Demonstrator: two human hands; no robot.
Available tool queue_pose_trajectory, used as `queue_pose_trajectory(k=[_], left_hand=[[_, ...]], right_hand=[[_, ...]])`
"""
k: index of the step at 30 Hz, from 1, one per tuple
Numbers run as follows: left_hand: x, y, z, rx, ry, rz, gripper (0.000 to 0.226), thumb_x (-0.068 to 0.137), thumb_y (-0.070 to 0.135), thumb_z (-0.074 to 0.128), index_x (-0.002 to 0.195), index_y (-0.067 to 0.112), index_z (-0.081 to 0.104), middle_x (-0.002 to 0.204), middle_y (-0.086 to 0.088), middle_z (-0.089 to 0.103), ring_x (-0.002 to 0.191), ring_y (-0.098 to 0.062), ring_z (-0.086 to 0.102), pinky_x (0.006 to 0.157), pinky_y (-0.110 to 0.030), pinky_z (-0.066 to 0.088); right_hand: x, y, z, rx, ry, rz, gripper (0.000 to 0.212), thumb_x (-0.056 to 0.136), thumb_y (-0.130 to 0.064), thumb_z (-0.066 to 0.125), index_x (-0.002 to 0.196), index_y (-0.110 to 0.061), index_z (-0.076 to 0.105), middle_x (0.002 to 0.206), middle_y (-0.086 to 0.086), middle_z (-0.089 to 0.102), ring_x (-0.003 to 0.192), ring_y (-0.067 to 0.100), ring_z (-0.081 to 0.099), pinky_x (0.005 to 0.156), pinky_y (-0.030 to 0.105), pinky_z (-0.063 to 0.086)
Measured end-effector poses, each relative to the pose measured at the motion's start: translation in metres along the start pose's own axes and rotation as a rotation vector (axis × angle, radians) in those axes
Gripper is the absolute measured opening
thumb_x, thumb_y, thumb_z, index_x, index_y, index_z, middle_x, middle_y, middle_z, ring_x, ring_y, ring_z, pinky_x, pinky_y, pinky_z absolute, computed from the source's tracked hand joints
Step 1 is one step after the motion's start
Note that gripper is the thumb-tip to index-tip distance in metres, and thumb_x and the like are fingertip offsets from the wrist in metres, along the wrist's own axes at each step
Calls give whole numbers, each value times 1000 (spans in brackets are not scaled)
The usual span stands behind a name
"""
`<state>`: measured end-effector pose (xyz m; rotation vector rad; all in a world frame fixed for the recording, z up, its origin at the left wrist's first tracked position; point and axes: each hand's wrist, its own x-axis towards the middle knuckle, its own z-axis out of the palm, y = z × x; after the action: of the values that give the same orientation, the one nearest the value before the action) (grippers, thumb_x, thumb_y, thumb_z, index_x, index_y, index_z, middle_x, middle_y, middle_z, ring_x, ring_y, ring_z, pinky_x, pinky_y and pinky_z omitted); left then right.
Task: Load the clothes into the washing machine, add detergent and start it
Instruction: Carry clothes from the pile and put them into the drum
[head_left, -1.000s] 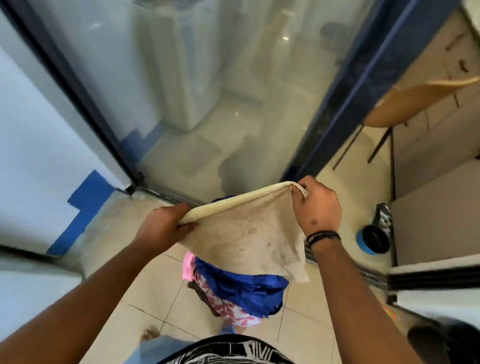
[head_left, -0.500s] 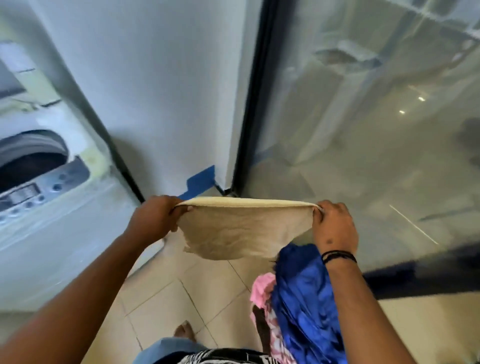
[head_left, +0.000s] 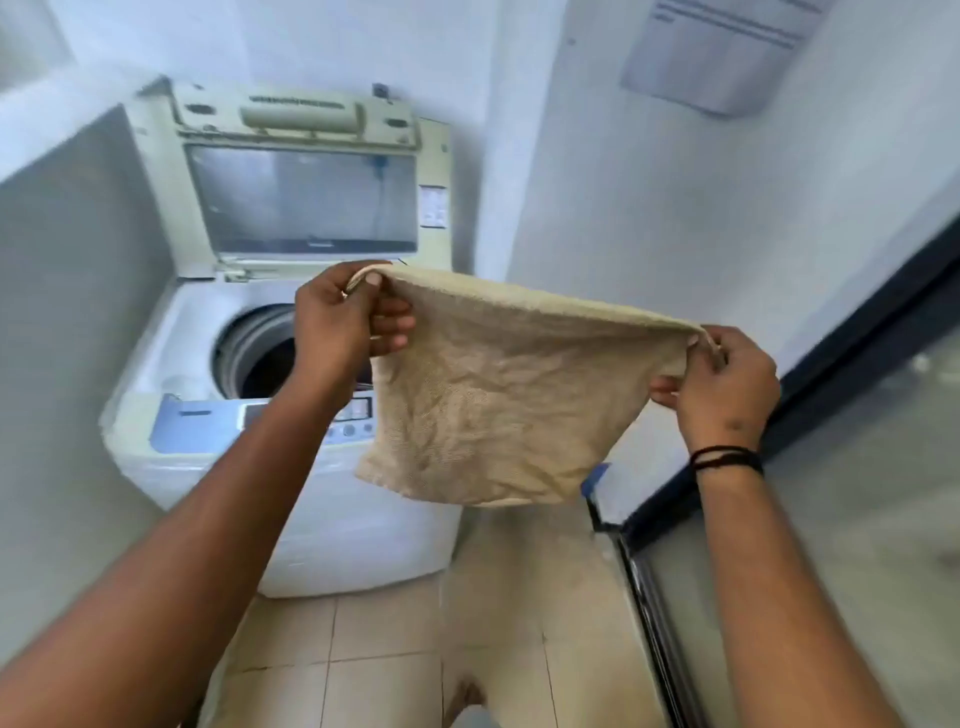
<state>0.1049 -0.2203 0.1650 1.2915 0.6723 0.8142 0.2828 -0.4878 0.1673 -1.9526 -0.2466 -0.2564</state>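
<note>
Over washer (head_left: 291, 499) front, cloth (head_left: 493, 395) hung stretched between hands. Left hand (head_left: 340, 322) pinched one top corner, right hand (head_left: 719, 384) other. Lid (head_left: 306, 171) stood up, drum (head_left: 260, 353) open. Risk: release short of drum, cloth dropping onto panel (head_left: 208, 423) or floor (head_left: 395, 665).
</note>
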Motion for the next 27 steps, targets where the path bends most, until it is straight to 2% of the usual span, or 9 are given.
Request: queue_pose_trajectory(k=[2, 5, 10, 13, 18, 20, 22, 24, 27], left_hand=[[21, 11, -6, -53, 59, 62, 18, 103, 15, 49, 104, 16, 67, 88, -16, 71, 75, -27, 71, 61, -34, 59], [50, 34, -18, -46, 148, 166, 20, 104, 16, 48, 110, 13, 67, 91, -8, 70, 71, -17, 65, 66, -34, 57], [98, 80, -42, -75, 263, 222, 17, 103, 24, 51, 107, 26, 68, 101, 2, 68, 96, -15, 65, 85, -47, 55], [115, 100, -53, -140, 264, 300, 17, 103, 29, 51, 104, 32, 67, 113, 5, 69, 121, -19, 60, 94, -57, 52], [135, 108, -85, -260, 209, 395, 17, 105, 32, 46, 112, 30, 61, 117, 9, 69, 127, -14, 57, 99, -51, 49], [140, 94, -105, -154, 273, 344, 16, 104, 31, 48, 109, 28, 64, 115, 3, 71, 121, -20, 63, 93, -45, 54], [144, 65, -126, 71, 410, 205, 20, 105, 26, 47, 97, 22, 65, 98, -8, 72, 90, -19, 73, 71, -31, 58], [145, 21, -154, 386, 453, -5, 27, 104, 16, 47, 84, 14, 65, 79, -14, 67, 53, -10, 64, 46, -21, 48], [137, -54, -198, 810, 216, -424, 22, 97, 12, 56, 85, 1, 71, 60, -8, 67, 39, -14, 55, 38, -16, 38]], right_hand=[[15, -31, 33, 215, -2, 4, 19, 96, -6, 47, 96, -11, 65, 80, 7, 68, 57, 27, 72, 56, 37, 60], [40, -64, 80, 367, -49, -88, 18, 96, -4, 49, 93, -13, 65, 86, 2, 66, 64, 21, 74, 62, 38, 62], [74, -105, 152, 529, -149, -189, 14, 95, -5, 54, 94, -13, 65, 85, -9, 62, 78, 20, 74, 70, 34, 62], [84, -119, 192, 599, -202, -272, 14, 94, -9, 53, 96, -13, 67, 91, 0, 65, 85, 23, 73, 73, 40, 62], [88, -122, 252, 633, -243, -359, 17, 91, -23, 55, 100, -18, 67, 102, 6, 67, 98, 25, 68, 83, 46, 59], [82, -113, 272, 579, -259, -389, 14, 91, -20, 56, 100, -17, 67, 103, 4, 67, 97, 23, 67, 86, 32, 55], [74, -91, 291, 367, -365, -411, 16, 92, -12, 57, 102, -8, 69, 105, 9, 69, 97, 26, 65, 80, 8, 43], [66, -57, 311, 88, -602, -367, 18, 94, -8, 58, 106, -5, 70, 109, 13, 70, 102, 28, 64, 78, 10, 39], [55, 0, 332, -300, -930, -332, 17, 94, -10, 57, 101, -10, 72, 107, 11, 72, 103, 30, 65, 83, 28, 49]])
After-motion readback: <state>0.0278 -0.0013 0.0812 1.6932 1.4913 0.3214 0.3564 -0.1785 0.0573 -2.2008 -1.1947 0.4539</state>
